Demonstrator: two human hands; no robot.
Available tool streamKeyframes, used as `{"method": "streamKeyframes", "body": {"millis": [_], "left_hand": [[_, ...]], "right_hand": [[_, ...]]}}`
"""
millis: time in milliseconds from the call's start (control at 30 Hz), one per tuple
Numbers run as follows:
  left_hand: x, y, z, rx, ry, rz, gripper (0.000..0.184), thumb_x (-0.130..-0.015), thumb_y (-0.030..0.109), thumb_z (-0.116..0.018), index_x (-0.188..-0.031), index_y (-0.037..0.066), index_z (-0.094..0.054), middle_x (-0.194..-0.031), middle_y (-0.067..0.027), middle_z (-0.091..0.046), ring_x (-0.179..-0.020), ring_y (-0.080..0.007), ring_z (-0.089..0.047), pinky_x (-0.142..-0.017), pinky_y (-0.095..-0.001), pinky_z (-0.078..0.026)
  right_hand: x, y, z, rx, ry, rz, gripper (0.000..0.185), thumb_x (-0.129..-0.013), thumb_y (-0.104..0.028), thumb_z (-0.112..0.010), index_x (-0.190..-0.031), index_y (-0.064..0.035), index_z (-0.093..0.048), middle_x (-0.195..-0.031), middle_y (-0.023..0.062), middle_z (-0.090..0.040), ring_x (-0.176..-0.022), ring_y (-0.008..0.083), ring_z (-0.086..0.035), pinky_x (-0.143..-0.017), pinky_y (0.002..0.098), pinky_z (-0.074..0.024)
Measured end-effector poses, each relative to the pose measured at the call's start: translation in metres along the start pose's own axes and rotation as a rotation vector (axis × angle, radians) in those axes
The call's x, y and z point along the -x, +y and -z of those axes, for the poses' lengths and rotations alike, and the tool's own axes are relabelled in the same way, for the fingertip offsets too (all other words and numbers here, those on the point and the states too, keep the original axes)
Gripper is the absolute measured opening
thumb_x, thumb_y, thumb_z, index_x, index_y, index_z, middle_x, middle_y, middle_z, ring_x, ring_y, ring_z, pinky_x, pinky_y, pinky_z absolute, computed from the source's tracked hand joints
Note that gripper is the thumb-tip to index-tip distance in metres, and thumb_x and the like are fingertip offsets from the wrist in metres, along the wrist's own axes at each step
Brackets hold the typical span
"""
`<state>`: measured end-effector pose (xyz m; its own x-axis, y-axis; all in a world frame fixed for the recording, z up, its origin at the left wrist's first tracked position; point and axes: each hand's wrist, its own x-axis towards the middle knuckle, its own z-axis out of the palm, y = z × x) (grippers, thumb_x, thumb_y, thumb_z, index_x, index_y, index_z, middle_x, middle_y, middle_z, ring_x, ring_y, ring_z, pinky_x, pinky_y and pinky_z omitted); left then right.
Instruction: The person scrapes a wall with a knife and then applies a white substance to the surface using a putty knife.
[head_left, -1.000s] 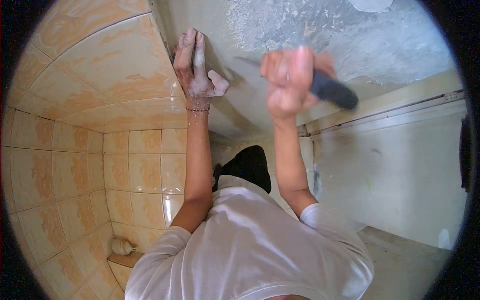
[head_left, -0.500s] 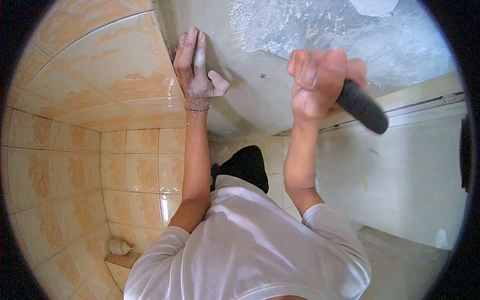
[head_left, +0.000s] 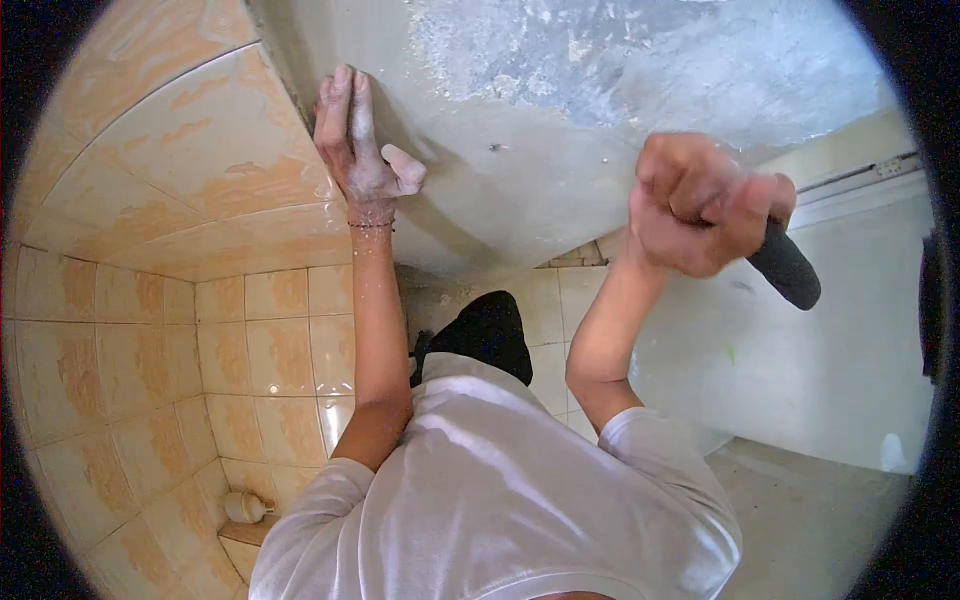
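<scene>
My left hand [head_left: 358,150] rests on the grey wall [head_left: 500,195], beside the edge of the orange-patterned tiles [head_left: 230,150]. White dust coats its fingers, which are stretched out with the thumb apart. Held up in front of the wall, my right hand [head_left: 700,205] is closed round a tool with a black handle [head_left: 786,266]. The handle's rounded end sticks out at the lower right of the fist. Fingers hide the rest of the tool, so its kind cannot be made out. A rough, whitish scraped patch [head_left: 640,60] spreads over the upper wall.
Tiled walls [head_left: 70,370] stand on the left. A small white container [head_left: 245,507] sits on a corner ledge at lower left. A pale panel [head_left: 800,360] with a metal strip [head_left: 870,180] along its top is on the right.
My right hand has moved right and down with the black-handled tool, away from the scraped patch. My view has shifted slightly; my left hand keeps its place by the tile edge.
</scene>
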<state>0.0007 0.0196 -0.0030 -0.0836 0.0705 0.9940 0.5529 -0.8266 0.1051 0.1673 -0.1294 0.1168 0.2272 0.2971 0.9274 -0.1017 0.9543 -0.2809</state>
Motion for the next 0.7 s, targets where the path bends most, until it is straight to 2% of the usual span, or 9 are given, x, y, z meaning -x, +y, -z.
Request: {"method": "streamKeyframes", "body": {"millis": [67,100,200,267,333,367,467,500,700], "left_hand": [[-0.001,0.004,0.004,-0.029,-0.037,0.020,0.096,-0.087,0.073,-0.015,-0.122,-0.008,-0.053,-0.127,-0.0231,-0.048,-0.120,-0.0350,-0.046,-0.104,-0.0484,-0.037],[-0.003,0.006,0.004,-0.040,-0.029,0.021,0.096,-0.086,0.073,-0.016,-0.123,-0.008,-0.052,-0.127,-0.0228,-0.049,-0.121,-0.0352,-0.046,-0.104,-0.0481,-0.037],[-0.002,0.004,-0.003,0.011,0.036,0.022,0.096,-0.085,0.075,-0.019,-0.124,-0.007,-0.052,-0.128,-0.0217,-0.048,-0.122,-0.0356,-0.044,-0.105,-0.0485,-0.035],[-0.004,0.005,0.000,0.022,0.009,-0.026,0.062,-0.082,0.035,-0.037,-0.127,-0.007,-0.048,-0.131,-0.0219,-0.045,-0.123,-0.0349,-0.042,-0.106,-0.0487,-0.036],[-0.005,0.006,0.001,0.033,0.011,-0.039,0.063,-0.082,0.035,-0.037,-0.128,-0.007,-0.048,-0.132,-0.0219,-0.045,-0.123,-0.0354,-0.041,-0.106,-0.0487,-0.035],[-0.004,0.006,0.002,0.012,0.003,-0.017,0.064,-0.082,0.036,-0.037,-0.128,-0.007,-0.048,-0.132,-0.0221,-0.044,-0.123,-0.0359,-0.041,-0.106,-0.0490,-0.034],[-0.006,0.006,0.001,-0.004,0.011,0.001,0.065,-0.082,0.038,-0.036,-0.129,-0.006,-0.048,-0.132,-0.0224,-0.044,-0.123,-0.0367,-0.041,-0.106,-0.0495,-0.033],[-0.007,0.006,0.001,-0.006,0.026,0.000,0.066,-0.083,0.040,-0.035,-0.129,-0.006,-0.048,-0.133,-0.0226,-0.044,-0.123,-0.0370,-0.041,-0.105,-0.0498,-0.033],[-0.008,0.008,0.003,-0.041,0.036,0.007,0.066,-0.083,0.040,-0.033,-0.130,-0.003,-0.049,-0.132,-0.0217,-0.045,-0.123,-0.0362,-0.042,-0.105,-0.0504,-0.032]], "right_hand": [[0.000,0.015,-0.001,0.433,0.175,-0.002,0.024,-0.082,-0.001,-0.050,-0.074,-0.0140,-0.032,-0.049,-0.0033,-0.022,-0.038,0.0079,-0.017,-0.036,0.0262,-0.0182],[-0.001,0.020,-0.005,0.329,0.266,-0.169,0.022,-0.084,-0.001,-0.049,-0.076,-0.0136,-0.033,-0.050,-0.0032,-0.023,-0.039,0.0082,-0.019,-0.036,0.0264,-0.0200],[0.001,0.010,-0.003,0.269,0.115,-0.046,0.020,-0.087,-0.005,-0.049,-0.076,-0.0133,-0.035,-0.047,-0.0036,-0.023,-0.037,0.0084,-0.019,-0.036,0.0273,-0.0205],[0.004,0.004,0.002,0.262,0.136,0.010,0.019,-0.091,-0.009,-0.048,-0.076,-0.0130,-0.036,-0.047,-0.0040,-0.023,-0.036,0.0078,-0.016,-0.035,0.0273,-0.0203],[0.006,0.012,0.004,0.596,0.161,0.194,0.018,-0.091,-0.011,-0.046,-0.076,-0.0126,-0.036,-0.046,-0.0037,-0.021,-0.036,0.0076,-0.015,-0.035,0.0268,-0.0193],[0.006,0.019,0.003,0.340,0.149,0.060,0.017,-0.090,-0.011,-0.045,-0.076,-0.0135,-0.035,-0.047,-0.0033,-0.020,-0.036,0.0076,-0.014,-0.034,0.0263,-0.0182],[0.010,0.008,-0.004,0.337,0.267,-0.013,0.016,-0.087,-0.009,-0.045,-0.078,-0.0152,-0.034,-0.046,-0.0035,-0.019,-0.036,0.0080,-0.015,-0.034,0.0266,-0.0176],[0.007,0.003,-0.005,0.274,0.176,0.109,0.016,-0.086,-0.007,-0.044,-0.079,-0.0166,-0.033,-0.047,-0.0039,-0.019,-0.036,0.0081,-0.014,-0.034,0.0268,-0.0169],[0.003,0.015,-0.021,0.291,0.090,0.072,0.015,-0.086,-0.006,-0.041,-0.079,-0.0141,-0.031,-0.046,-0.0010,-0.024,-0.036,0.0106,-0.015,-0.035,0.0271,-0.0163]]}}
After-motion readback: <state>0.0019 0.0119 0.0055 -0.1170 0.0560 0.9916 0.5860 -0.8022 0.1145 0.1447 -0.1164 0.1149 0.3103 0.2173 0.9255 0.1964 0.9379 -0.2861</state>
